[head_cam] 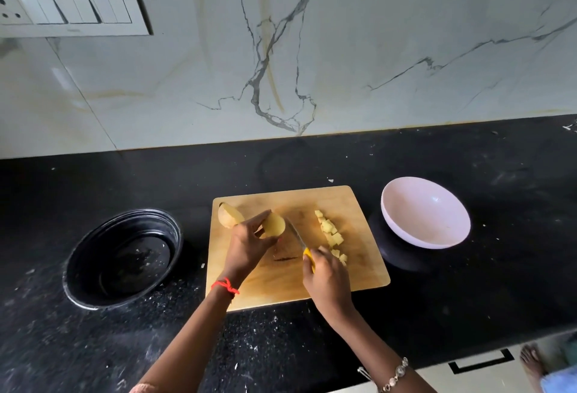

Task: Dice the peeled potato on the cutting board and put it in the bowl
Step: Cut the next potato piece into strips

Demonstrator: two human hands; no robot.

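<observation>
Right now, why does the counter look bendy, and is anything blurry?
Head view: the wide lens bows the black counter edge and slants the switch panel; light is soft and even, with faint sheen on the marble wall; the knife blade and potato cubes look a little soft.

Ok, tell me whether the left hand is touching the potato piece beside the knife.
Touching. In the head view the left hand grips the potato piece, fingers curled round it, on the cutting board.

Light: soft and even; wall [406,18] bright, countertop [468,158] dark.
Glare: faint sheen at 9 o'clock.
Edges: bent, slightly soft.
</observation>
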